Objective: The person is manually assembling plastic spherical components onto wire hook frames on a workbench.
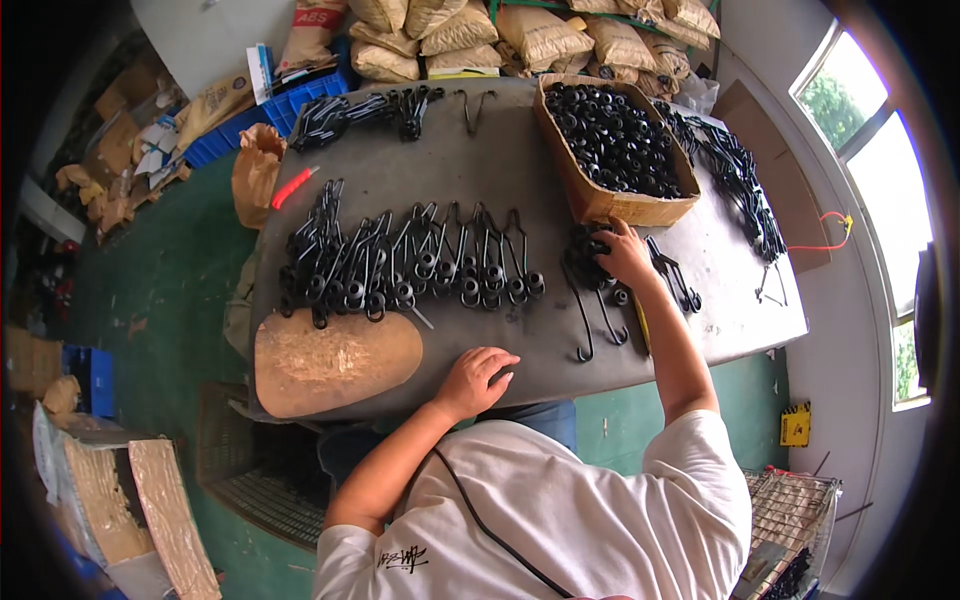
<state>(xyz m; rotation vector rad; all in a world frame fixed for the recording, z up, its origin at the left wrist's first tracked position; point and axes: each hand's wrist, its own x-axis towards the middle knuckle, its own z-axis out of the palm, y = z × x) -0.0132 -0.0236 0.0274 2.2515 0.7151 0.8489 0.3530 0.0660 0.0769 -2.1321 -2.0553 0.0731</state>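
Black parts (581,243), partly hidden by right hand (624,252), its grasp unclear, left hand (478,382) unclenched, loosely curled

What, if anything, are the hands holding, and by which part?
Left hand: nothing visible. Right hand: fingers on clustered black parts beside the cardboard box; whether any is gripped, and where, can't be told.

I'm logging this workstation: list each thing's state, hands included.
Cardboard box: open, filled with black parts.
Right hand: fingers on black pieces; grip unclear.
Left hand: near table edge, nothing visibly held.
Black hooks: bunched in a row.
Board: lying flat, scuffed.
Paper bag: upright.
Sacks: filled, stacked.
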